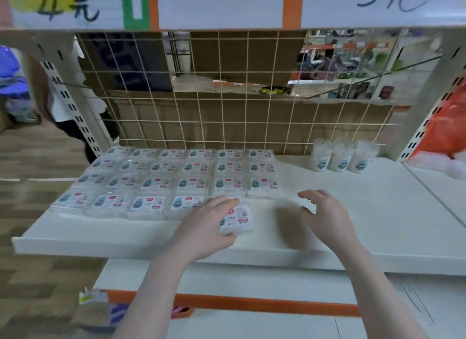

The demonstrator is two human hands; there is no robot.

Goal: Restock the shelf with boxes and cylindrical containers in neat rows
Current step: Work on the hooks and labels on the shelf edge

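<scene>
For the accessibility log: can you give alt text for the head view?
A person's left hand grips a clear box at the front of a white shelf, beside a grid of matching boxes. The right hand hovers open. Three cylindrical containers stand at the back.

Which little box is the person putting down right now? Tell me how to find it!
Look at the white shelf with neat rows of clear boxes on its left part. Go to the front row's right end. The box there sits crooked under the left hand; every other box lies straight and untouched.
</scene>
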